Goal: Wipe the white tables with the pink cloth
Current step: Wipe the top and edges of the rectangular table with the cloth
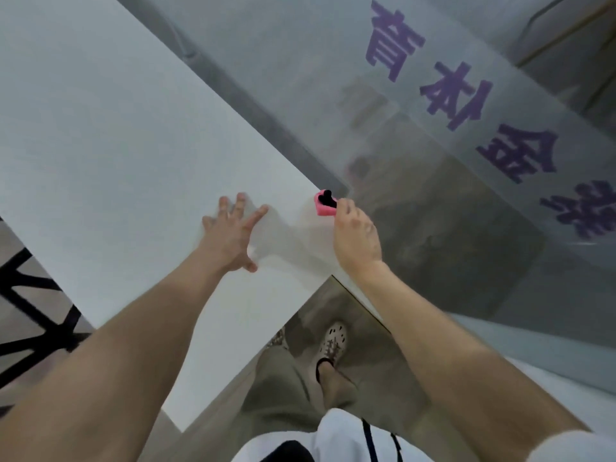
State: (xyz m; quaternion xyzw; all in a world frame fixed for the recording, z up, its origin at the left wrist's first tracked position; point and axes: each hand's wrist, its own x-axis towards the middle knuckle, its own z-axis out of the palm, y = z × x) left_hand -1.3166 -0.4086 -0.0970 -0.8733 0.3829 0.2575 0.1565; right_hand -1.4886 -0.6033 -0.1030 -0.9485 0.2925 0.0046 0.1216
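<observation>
1. Closest to the lens, a white shirt (pixel 340 435) fills the bottom edge, with a left forearm (pixel 133 345) and a right forearm (pixel 466 361) reaching forward from either side of it.
2. Below and between the arms show olive trousers (pixel 283 378) and a pale patterned shoe (pixel 333 341) standing on a grey-brown floor (pixel 376 371).
3. The left hand (pixel 230 235) lies palm down on the white table (pixel 116 145), fingers spread wide and straight, thumb angled out towards the camera. It holds nothing.
4. The right hand (pixel 355 238) is curled, knuckles up, its fingertips pinching the near side of the pink cloth (pixel 325 208).
5. That cloth is a small bunched wad with a black heart-like mark on top. It sits at the table's far right corner, right at the edge, just beside the glass wall (pixel 300 61).
6. The two hands are near each other but apart, the left one further in on the tabletop, the right one at its border.
7. Frosted and grey, the glass wall runs along the table's right side and carries large purple characters (pixel 456 95), seen upside down from here.
8. At the left edge, beyond the table's near side, a black frame (pixel 33 295) of crossed bars shows against the floor.
</observation>
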